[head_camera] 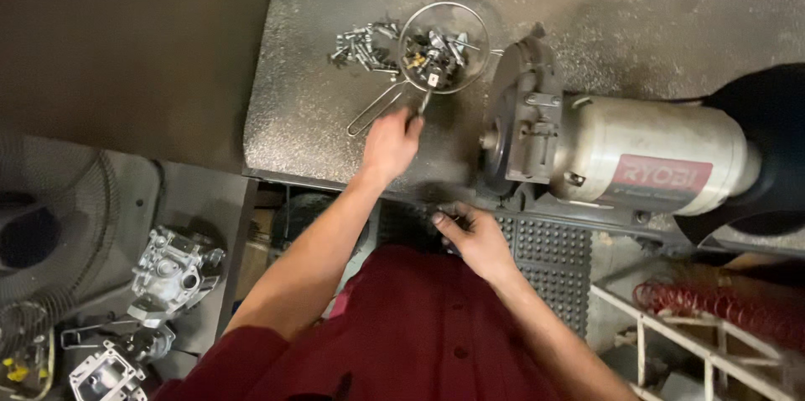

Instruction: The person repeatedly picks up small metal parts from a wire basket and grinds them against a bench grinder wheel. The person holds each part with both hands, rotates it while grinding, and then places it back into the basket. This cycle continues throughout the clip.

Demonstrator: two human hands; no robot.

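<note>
Two hands: both were the person's own, reaching out from red sleeves over the metal table [335, 116].
Left hand: the left hand [390, 143] sat just below the strainer, fingers pinched shut around a small dark metal piece whose tip pointed up toward the strainer's rim.
Right hand: the right hand [474, 238] was lower, at the table's near edge and just under the grinder, fingers curled; couldn't really tell if it was gripping anything, too blurry and dark there.
Strainer: a round wire strainer [443, 47] sat on the table just left of the grinder, full of small bolts and bits, with its long wire handle running down-left toward the left hand.
Loose bolts: a little pile of bolts [362, 45] lay on the table, touching or nearly touching the strainer's left side.
Grinder: a big silver bench grinder [637, 158] lay along the table to the strainer's right, its guard end closest to the strainer.
Engine parts: a few grey cast metal parts [172, 271] sat on the floor, well away down-left of the strainer.
</note>
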